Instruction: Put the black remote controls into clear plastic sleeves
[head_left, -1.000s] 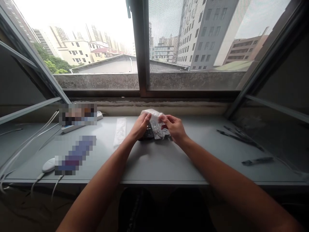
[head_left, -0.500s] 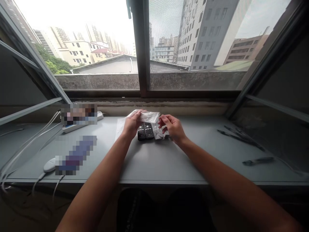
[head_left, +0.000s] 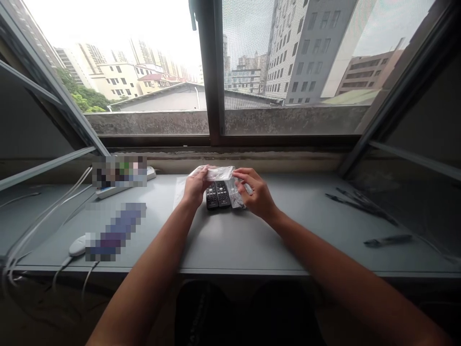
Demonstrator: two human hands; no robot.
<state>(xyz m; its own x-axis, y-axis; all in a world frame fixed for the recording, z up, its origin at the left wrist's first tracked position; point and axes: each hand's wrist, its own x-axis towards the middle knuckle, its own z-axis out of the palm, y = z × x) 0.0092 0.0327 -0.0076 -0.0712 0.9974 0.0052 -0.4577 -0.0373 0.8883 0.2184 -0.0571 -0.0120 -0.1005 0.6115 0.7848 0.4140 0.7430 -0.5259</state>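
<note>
Two black remote controls (head_left: pixel 217 194) lie side by side on the grey table (head_left: pixel 230 240) near the window. Above them I hold a clear plastic bag (head_left: pixel 218 173) stretched between both hands. My left hand (head_left: pixel 195 185) pinches the bag's left end. My right hand (head_left: pixel 254 192) grips its right end, fingers curled, with more crumpled plastic (head_left: pixel 237 197) under it beside the remotes. Another flat clear bag (head_left: pixel 179 188) lies just left of my left hand.
A white power strip (head_left: pixel 122 185) with white cables (head_left: pixel 43 216) sits at the back left; a white adapter (head_left: pixel 76 246) and a blurred object (head_left: pixel 115 230) lie nearer. Dark pens or tools (head_left: pixel 360 204) and another (head_left: pixel 387 240) lie at the right. The window frame (head_left: pixel 212 72) rises behind.
My left hand pulled the bag off to the left, uncovering the two remotes. Both hands now hold the bag stretched flat just above the remotes' far ends.
</note>
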